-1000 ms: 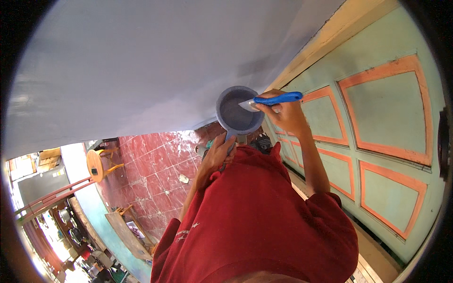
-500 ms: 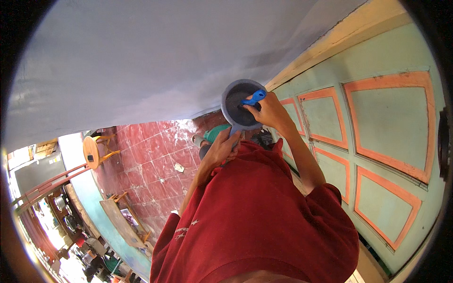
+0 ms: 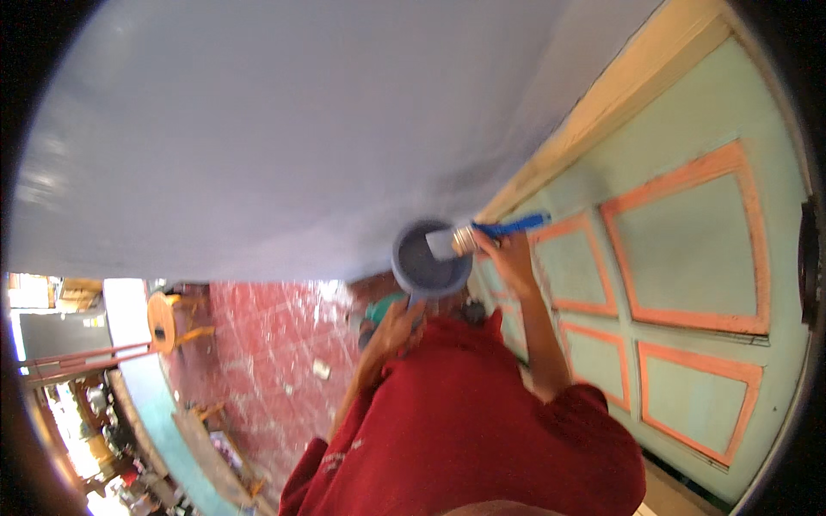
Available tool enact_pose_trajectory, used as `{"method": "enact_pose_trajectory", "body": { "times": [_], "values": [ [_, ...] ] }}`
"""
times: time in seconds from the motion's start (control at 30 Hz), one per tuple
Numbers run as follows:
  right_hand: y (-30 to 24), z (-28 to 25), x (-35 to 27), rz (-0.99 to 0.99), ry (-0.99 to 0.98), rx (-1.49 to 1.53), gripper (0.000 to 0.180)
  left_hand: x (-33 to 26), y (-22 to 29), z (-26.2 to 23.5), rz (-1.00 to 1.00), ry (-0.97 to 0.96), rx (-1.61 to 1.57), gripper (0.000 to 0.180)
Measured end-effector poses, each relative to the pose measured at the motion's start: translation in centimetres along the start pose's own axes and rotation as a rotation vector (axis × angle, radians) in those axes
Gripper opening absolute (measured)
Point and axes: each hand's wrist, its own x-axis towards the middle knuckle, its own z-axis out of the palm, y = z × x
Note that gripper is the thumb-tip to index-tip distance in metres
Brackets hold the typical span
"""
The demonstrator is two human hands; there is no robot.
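My right hand [image 3: 509,255] grips a paintbrush [image 3: 516,225] with a blue handle. Its pale, paint-coated bristles lie over the rim of a round grey dipper [image 3: 401,268]. My left hand [image 3: 397,328] is wrapped round the dipper's handle and keeps it in front of my body. Dark grey shadow fills the dipper's inside, and how much paint it holds I cannot tell. Just beyond the brush and dipper rises a grey-lavender wall [image 3: 284,146], with a wet-looking sheen in places.
To the right is a pale green door [image 3: 688,249] with orange-edged panels, framed by a yellow-cream post [image 3: 602,99]. Red floor tiles [image 3: 267,344] bear scattered white spots. A round-topped wooden stool [image 3: 161,323] stands at left, near a low turquoise partition [image 3: 159,396].
The brush has come up out of the dipper and tilted sideways, so its bristles now show. My view has tipped upward, with more wall in sight.
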Motion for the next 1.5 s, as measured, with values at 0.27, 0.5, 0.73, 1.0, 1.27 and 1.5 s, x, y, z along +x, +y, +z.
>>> {"method": "enact_pose_trajectory", "body": {
  "times": [0.27, 0.5, 0.73, 1.0, 1.27, 1.5],
  "values": [
    [-4.6, -4.9, 5.3, -0.129, 0.157, 0.935, 0.041, -2.0, 3.5, 0.4, 0.008, 0.122, 0.042, 0.028],
    [-30.4, -4.2, 10.7, -1.256, 0.539, 0.06, 0.016, -0.8, 1.0, -1.1, 0.068, 0.097, -0.038, 0.028],
    [-36.5, -3.5, 11.4, -1.753, 0.441, -0.628, 0.031, 0.2, -0.5, -1.8, 0.04, 0.094, -0.18, 0.027],
    [-18.0, -3.8, 8.4, -1.169, 0.346, -0.586, 0.031, -0.6, 0.2, -1.1, 0.073, 0.092, -0.112, 0.029],
    [-35.3, -4.1, 12.8, -1.594, 0.433, -0.729, 0.035, -0.7, -1.3, -1.6, 0.041, -0.029, -0.261, 0.025],
    [-34.4, -3.1, 12.1, -1.769, 0.573, -0.641, 0.036, -0.8, -2.3, -0.7, 0.023, 0.055, -0.113, 0.027]
  ]
}}
